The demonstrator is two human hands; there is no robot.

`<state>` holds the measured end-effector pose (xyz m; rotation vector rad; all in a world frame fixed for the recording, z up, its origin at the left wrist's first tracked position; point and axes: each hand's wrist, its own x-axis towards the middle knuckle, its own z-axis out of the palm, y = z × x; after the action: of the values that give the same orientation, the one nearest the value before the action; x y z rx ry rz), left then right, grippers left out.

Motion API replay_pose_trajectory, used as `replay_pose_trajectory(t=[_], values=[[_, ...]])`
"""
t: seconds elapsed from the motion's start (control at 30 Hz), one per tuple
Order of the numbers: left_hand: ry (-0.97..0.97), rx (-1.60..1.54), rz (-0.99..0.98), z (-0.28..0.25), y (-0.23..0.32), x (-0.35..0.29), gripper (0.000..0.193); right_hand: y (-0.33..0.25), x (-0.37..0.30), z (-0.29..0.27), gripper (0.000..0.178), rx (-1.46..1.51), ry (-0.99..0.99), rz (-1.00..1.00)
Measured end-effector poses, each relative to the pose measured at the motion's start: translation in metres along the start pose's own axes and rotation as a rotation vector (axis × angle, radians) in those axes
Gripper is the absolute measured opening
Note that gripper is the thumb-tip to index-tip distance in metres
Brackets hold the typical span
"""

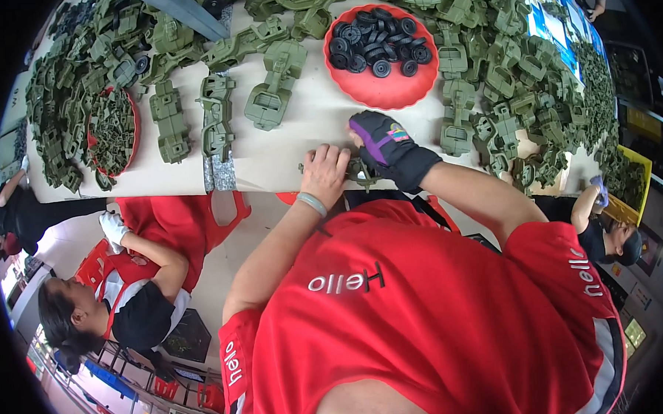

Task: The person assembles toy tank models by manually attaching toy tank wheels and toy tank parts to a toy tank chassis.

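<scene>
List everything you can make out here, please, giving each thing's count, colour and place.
Table: one, pale, upper middle
Round tray: one, red, far middle
Wheels: many, black, mostly in that tray
Smaller tray: one, red, table's left
Small parts: many, green, in the smaller tray
Vehicle pieces: many, green, left, right and far side
Bar: one, grey, top
Crate: at least one, yellow, right
Other people: at least three, mixed colours, both sides
Shirt: one, red, lower middle
Left hand: one, bare, on a green piece
Right hand: one, black-and-purple glove, beside it
</scene>
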<state>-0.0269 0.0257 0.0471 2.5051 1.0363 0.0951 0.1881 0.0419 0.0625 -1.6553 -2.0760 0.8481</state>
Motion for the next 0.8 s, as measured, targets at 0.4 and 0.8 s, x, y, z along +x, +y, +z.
replay_pose_trajectory(t=[0.4, 0.8], values=[[-0.238, -0.776, -0.420, 0.025, -0.071, 0.012, 0.045, 0.077, 0.035, -0.097, 0.034, -0.622, 0.135, 0.169], [0.134, -0.384, -0.541, 0.027, 0.043, -0.011, 0.124, 0.013, 0.011, -0.078, 0.044, -0.087, -0.030, -0.177]])
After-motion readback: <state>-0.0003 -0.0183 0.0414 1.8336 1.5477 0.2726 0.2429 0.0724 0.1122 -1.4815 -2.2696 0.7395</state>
